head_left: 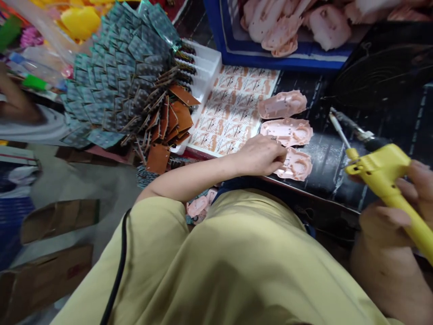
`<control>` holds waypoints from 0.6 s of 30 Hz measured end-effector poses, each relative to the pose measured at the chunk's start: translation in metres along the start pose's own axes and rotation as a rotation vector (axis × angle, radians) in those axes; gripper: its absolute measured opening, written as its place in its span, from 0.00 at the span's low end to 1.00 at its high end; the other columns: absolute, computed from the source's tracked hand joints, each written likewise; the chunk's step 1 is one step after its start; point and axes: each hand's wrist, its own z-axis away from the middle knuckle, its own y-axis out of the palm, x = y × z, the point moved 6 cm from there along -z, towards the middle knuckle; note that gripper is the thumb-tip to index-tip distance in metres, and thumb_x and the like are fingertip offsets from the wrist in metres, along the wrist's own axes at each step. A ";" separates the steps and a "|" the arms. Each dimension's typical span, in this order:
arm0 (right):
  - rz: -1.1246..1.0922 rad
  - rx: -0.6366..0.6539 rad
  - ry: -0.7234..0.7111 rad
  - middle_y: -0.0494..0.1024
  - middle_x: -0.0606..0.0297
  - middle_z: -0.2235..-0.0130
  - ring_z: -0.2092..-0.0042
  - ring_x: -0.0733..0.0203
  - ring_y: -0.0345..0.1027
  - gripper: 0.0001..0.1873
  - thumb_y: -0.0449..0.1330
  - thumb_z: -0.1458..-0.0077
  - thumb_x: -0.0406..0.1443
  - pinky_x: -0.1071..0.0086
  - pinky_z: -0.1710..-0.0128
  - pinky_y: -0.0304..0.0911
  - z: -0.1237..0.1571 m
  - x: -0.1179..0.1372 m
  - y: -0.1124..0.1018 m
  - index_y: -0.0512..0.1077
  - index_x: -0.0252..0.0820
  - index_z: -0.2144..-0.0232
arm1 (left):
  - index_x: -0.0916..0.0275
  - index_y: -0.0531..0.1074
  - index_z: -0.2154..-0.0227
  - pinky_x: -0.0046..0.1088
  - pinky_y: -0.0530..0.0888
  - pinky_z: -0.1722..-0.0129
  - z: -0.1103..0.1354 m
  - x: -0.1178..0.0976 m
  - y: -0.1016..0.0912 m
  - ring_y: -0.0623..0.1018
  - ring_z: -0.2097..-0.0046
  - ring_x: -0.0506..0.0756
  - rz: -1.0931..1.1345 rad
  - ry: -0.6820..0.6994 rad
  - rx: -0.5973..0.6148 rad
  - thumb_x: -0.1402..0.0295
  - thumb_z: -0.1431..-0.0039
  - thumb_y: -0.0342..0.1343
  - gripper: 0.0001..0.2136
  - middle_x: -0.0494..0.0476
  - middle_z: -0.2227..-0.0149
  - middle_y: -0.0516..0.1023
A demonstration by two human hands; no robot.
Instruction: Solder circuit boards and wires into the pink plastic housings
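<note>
Three pink plastic shells lie in a column on the dark bench: a far shell (284, 104), a middle shell (292, 131) and a near shell (297, 164). My left hand (262, 155) rests over the left end of the near shell, knuckles up and fingers curled. Its fingertips are hidden, so I cannot tell what is pinched there. On the right, my right hand (389, 216) is wrapped round the handle of a yellow soldering gun (382, 167). The gun's metal tip and thin feed tube point up and left, above the bench and apart from the shells.
Left of the shells lies a printed sheet (233, 108), beside a white foam tray (209, 67) and a big stack of circuit boards (125, 76). A blue crate (304, 62) of pink shells stands behind. Another person's arm (20, 101) shows far left.
</note>
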 end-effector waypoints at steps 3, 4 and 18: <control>0.155 -0.175 -0.145 0.86 0.61 0.65 0.72 0.47 0.79 0.32 0.62 0.47 0.65 0.54 0.77 0.74 -0.002 0.012 0.005 0.80 0.60 0.47 | 0.61 0.81 0.55 0.39 0.71 0.54 0.013 0.017 -0.031 0.79 0.51 0.62 -0.124 -0.028 -0.126 0.67 0.32 0.53 0.12 0.61 0.51 0.83; 0.173 -0.177 -0.170 0.86 0.61 0.66 0.74 0.48 0.78 0.30 0.64 0.47 0.63 0.56 0.78 0.73 -0.003 0.011 0.007 0.81 0.59 0.48 | 0.61 0.81 0.56 0.40 0.71 0.53 0.021 0.029 -0.045 0.78 0.50 0.62 -0.199 -0.084 -0.158 0.67 0.32 0.53 0.12 0.61 0.50 0.82; 0.108 -0.048 -0.190 0.86 0.65 0.62 0.75 0.52 0.78 0.28 0.74 0.51 0.46 0.60 0.77 0.72 -0.010 0.014 0.013 0.79 0.59 0.46 | 0.69 0.77 0.47 0.46 0.75 0.44 0.097 0.150 -0.132 0.75 0.50 0.56 -0.727 -0.842 -0.047 0.62 0.24 0.32 0.27 0.57 0.52 0.80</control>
